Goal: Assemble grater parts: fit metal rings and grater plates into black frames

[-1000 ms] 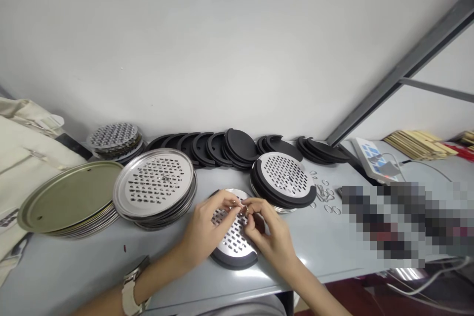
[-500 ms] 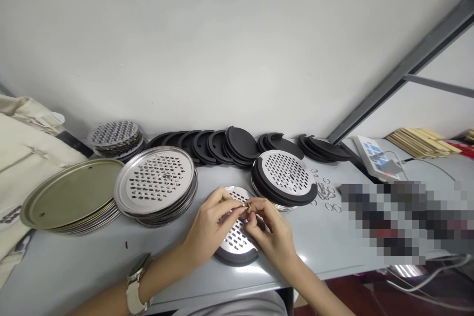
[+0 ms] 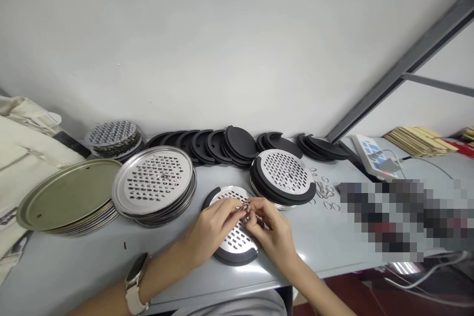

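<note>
Head view: a small shiny metal bit is held by two hands at once. It is pinched by the fingertips of the left hand and by the fingertips of the right hand, and the two hands are brought close together. Whether one bit or two are held cannot be told, as the spot is tiny and partly covered by fingers. A watch is worn on the left wrist.

Right under the grip, a round metal plate with holes is seen on the grey table. Part of its edge is wrapped by a black rim, and some of it is hidden by the hands.

Just behind the grip and to its right, another holed plate is set on top of a pile, with black along its edge. Farther right of the grip, loose metal rings are scattered. To the left of the grip, a pile of silver holed plates is stacked, and a green plate is placed beyond it. Behind the grip, black round pieces are lined up by the wall.
</note>
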Motion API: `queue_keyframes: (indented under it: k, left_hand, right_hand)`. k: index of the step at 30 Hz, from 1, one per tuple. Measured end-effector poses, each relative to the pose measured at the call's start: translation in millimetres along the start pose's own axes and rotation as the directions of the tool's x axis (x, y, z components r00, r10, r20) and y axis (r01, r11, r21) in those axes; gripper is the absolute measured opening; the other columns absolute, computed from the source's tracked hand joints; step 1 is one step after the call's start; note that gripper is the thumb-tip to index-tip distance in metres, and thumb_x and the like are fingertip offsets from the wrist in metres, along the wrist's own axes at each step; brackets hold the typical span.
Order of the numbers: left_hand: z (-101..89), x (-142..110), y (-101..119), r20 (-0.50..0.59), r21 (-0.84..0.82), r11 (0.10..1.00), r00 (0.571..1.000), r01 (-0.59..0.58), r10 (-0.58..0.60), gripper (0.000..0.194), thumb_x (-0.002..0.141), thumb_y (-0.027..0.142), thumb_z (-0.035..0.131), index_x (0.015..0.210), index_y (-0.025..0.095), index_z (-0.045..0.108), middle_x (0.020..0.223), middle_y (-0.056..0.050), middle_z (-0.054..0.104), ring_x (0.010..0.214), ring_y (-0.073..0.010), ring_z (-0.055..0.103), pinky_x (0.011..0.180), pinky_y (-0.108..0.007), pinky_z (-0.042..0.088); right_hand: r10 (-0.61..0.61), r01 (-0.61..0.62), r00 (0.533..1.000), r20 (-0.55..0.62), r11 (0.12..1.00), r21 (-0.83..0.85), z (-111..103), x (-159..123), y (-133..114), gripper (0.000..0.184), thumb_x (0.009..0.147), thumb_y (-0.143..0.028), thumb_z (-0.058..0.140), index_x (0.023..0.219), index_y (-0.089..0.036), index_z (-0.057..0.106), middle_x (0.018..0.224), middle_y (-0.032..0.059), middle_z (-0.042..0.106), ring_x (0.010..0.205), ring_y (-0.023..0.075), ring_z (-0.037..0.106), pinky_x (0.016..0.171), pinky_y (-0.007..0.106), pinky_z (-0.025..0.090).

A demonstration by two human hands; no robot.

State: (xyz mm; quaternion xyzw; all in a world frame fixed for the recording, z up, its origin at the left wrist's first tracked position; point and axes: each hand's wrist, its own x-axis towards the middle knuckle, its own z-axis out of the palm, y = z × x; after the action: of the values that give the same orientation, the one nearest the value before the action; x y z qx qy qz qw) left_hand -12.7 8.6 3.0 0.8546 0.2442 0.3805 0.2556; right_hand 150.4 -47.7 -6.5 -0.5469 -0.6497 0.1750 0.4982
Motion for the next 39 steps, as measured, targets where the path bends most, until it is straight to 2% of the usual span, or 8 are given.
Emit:
queue_keyframes:
  k: [3, 8, 18, 21, 24, 32, 36, 39]
  left_hand:
    - [-1.1, 1.6, 0.2, -0.001, 0.083, 0.989, 0.992, -0.124, 0.125, 0.01, 0.095, 0.012, 0.048, 0.099, 0.017, 0.055, 0.087, -0.001, 0.064, 0.082, -0.0122, 0.062, 0.079, -0.025, 0.052]
    - [-4.7, 4.5, -0.3, 0.033, 0.293, 0.91, 0.955, -0.293, 0.296, 0.011, 0.094, 0.01, 0.047, 0.092, 0.014, 0.057, 0.078, -0.003, 0.063, 0.074, -0.0142, 0.062, 0.07, -0.027, 0.055]
    - [-2.5, -0.7, -8.5, 0.069, 0.469, 0.784, 0.902, -0.407, 0.427, 0.008, 0.089, 0.008, 0.056, 0.097, 0.009, 0.057, 0.073, -0.004, 0.061, 0.068, -0.017, 0.061, 0.061, -0.031, 0.053]
    - [-4.2, 2.1, -4.0, 0.078, 0.542, 0.7, 0.857, -0.465, 0.509, 0.013, 0.088, 0.009, 0.058, 0.1, 0.005, 0.057, 0.068, -0.004, 0.06, 0.06, -0.0159, 0.058, 0.053, -0.031, 0.051]
    - [-6.5, 5.0, 0.5, 0.098, 0.578, 0.635, 0.816, -0.512, 0.57, 0.012, 0.088, 0.009, 0.057, 0.099, 0.004, 0.057, 0.068, -0.006, 0.061, 0.059, -0.0162, 0.059, 0.052, -0.03, 0.053]
    - [-10.9, 8.6, 5.3, 0.154, 0.595, 0.561, 0.766, -0.576, 0.624, 0.011, 0.088, 0.003, 0.054, 0.097, 0.004, 0.06, 0.072, -0.007, 0.064, 0.063, -0.0165, 0.062, 0.057, -0.03, 0.057]
    - [-12.1, 9.0, 5.5, 0.123, 0.573, 0.602, 0.784, -0.557, 0.609, 0.011, 0.086, 0.004, 0.058, 0.096, 0.002, 0.059, 0.068, -0.007, 0.063, 0.061, -0.0167, 0.062, 0.054, -0.029, 0.055]
    - [-11.9, 8.2, 3.2, 0.099, 0.57, 0.632, 0.807, -0.526, 0.582, 0.016, 0.086, 0.005, 0.057, 0.102, 0.002, 0.058, 0.068, -0.006, 0.063, 0.06, -0.0165, 0.061, 0.052, -0.029, 0.055]
  right_hand:
    - [0.017, -0.017, 1.0, 0.005, 1.0, 0.006, 0.2, 0.2, -1.1, 0.008, 0.088, -0.013, 0.05, 0.085, -0.02, 0.052, 0.084, 0.0043, 0.061, 0.074, 0.0144, 0.061, 0.061, 0.024, 0.051]
    - [0.016, -0.016, 1.0, 0.0, 1.0, 0.021, 2.6, -2.0, 0.8, 0.01, 0.086, -0.014, 0.053, 0.08, -0.021, 0.05, 0.089, 0.006, 0.064, 0.074, 0.0148, 0.062, 0.059, 0.024, 0.05]
    - [-0.008, 0.008, 1.0, 0.026, 1.0, 0.019, 5.1, -4.0, 3.9, 0.013, 0.088, -0.015, 0.053, 0.079, -0.022, 0.047, 0.089, 0.0055, 0.065, 0.073, 0.0147, 0.061, 0.057, 0.023, 0.047]
    - [-0.017, 0.017, 1.0, 0.021, 1.0, 0.011, 5.4, -4.3, 3.6, 0.015, 0.088, -0.015, 0.053, 0.077, -0.022, 0.046, 0.088, 0.0048, 0.065, 0.072, 0.0144, 0.061, 0.058, 0.024, 0.047]
    - [0.0, 0.0, 1.0, 0.023, 1.0, 0.028, 5.0, -5.1, 3.3, 0.016, 0.088, -0.017, 0.054, 0.076, -0.022, 0.046, 0.087, 0.0052, 0.065, 0.072, 0.0149, 0.061, 0.058, 0.024, 0.048]
    - [0.136, -0.139, 0.99, 0.029, 0.975, 0.171, 2.0, 0.7, 0.1, 0.019, 0.086, -0.019, 0.058, 0.072, -0.021, 0.045, 0.087, 0.0056, 0.064, 0.071, 0.0144, 0.06, 0.06, 0.024, 0.05]
    - [0.148, -0.162, 0.986, 0.071, 0.947, 0.278, 2.4, 2.1, -0.4, 0.013, 0.087, -0.019, 0.056, 0.077, -0.02, 0.048, 0.09, 0.0055, 0.063, 0.076, 0.0145, 0.061, 0.064, 0.024, 0.051]
    - [0.146, -0.154, 0.988, 0.051, 0.94, 0.305, 1.9, 3.3, -1.0, 0.011, 0.086, -0.017, 0.056, 0.078, -0.02, 0.05, 0.089, 0.0055, 0.063, 0.08, 0.0158, 0.062, 0.068, 0.025, 0.051]
